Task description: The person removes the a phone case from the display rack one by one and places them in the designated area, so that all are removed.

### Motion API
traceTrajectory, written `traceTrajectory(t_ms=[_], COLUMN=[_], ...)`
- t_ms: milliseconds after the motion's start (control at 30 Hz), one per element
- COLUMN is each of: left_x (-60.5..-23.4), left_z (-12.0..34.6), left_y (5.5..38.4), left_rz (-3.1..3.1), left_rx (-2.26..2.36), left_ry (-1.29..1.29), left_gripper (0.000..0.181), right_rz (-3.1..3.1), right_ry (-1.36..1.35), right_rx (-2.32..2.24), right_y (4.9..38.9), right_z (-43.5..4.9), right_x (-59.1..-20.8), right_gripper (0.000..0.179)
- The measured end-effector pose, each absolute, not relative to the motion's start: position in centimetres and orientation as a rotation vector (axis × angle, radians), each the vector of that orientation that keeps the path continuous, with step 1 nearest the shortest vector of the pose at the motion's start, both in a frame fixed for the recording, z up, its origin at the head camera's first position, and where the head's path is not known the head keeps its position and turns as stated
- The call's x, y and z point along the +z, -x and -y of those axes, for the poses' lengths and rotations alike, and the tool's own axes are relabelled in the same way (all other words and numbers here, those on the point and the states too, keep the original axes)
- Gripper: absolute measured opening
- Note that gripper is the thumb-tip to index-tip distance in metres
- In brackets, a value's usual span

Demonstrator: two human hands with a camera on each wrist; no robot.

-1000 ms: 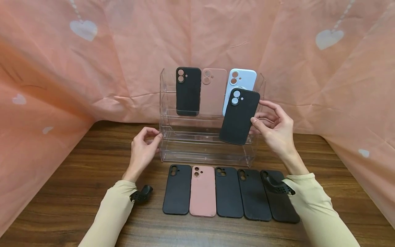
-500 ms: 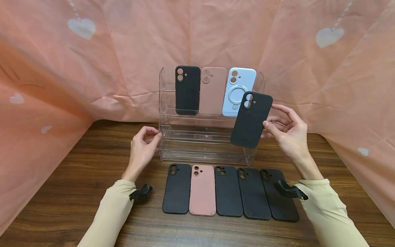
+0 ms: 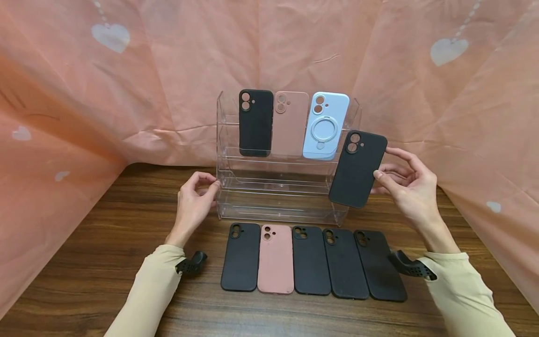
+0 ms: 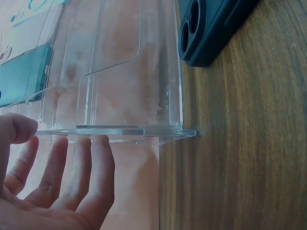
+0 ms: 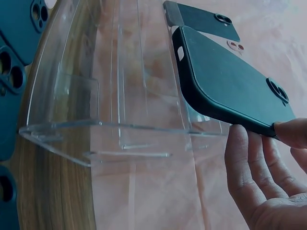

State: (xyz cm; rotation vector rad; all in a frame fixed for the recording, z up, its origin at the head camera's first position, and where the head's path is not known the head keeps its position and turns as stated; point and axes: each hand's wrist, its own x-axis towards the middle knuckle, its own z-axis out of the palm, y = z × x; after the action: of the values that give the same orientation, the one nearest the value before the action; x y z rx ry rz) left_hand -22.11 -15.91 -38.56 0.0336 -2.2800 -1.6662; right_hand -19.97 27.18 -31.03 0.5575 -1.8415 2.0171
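Note:
My right hand (image 3: 412,187) pinches a black phone case (image 3: 358,168) by its right edge, thumb in front and fingers behind. The case is held tilted in the air, before the right end of a clear acrylic display rack (image 3: 278,215). In the right wrist view the thumb and fingertips (image 5: 238,132) meet the case's long edge. My left hand (image 3: 195,201) holds the rack's left side panel, its thumb over the panel's edge in the left wrist view. On the rack's top tier stand a black case (image 3: 256,122), a pink case (image 3: 290,124) and a light blue case (image 3: 325,126) with a ring.
A row of cases lies flat on the wooden table (image 3: 101,262) in front of the rack: a black case (image 3: 241,257) at left, a pink case (image 3: 275,260), then several black ones, such as the rightmost case (image 3: 381,267). Pink cloth (image 3: 189,56) hangs behind and at both sides.
My right hand has moved right and slightly down with the black case, uncovering the light blue case and its ring. The left hand stays at the rack's side.

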Motion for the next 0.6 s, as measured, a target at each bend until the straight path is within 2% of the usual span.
traceTrajectory(t_ms=[600], left_x=[-38.6], left_z=[16.0], left_y=[22.2], left_rz=[2.292], left_rx=[-1.657], left_ry=[-0.040], left_gripper=[0.019], right_rz=[1.887], right_ry=[-0.520], right_rx=[1.993], right_y=[18.4], right_z=[-30.4], right_x=[-32.1], right_gripper=[0.059])
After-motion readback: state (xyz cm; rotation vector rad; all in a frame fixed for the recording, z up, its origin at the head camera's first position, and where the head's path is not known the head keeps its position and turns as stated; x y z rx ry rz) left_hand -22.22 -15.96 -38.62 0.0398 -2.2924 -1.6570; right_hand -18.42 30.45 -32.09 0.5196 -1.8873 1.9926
